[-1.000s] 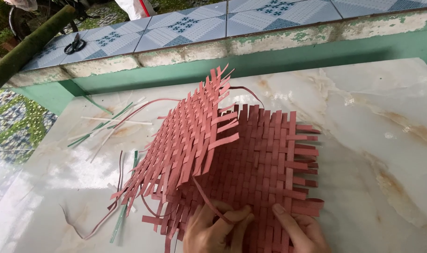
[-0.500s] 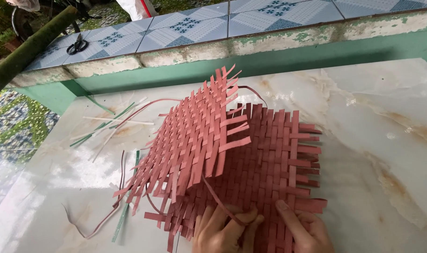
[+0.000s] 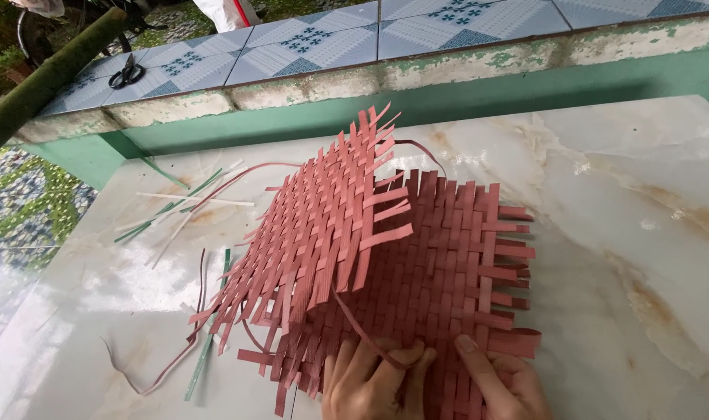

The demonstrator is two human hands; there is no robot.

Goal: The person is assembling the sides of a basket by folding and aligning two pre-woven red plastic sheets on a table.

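Head view: a red-brown woven strip mat (image 3: 416, 264), its left half folded upward, lies on the pale marble counter (image 3: 634, 202), where the left hand (image 3: 374, 381) pinches a loose red strip (image 3: 362, 330) between its fingers (image 3: 401, 362) and the right hand (image 3: 502, 381) presses flat, fingers together, on the mat's near edge.

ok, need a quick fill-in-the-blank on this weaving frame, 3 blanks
1. Both hands press on a woven mat of ____ strips.
2. The left hand has a loose strip lying across its ____.
3. The scissors lie on the tiled ____, beyond the table.

Missing words: red; fingers; ledge
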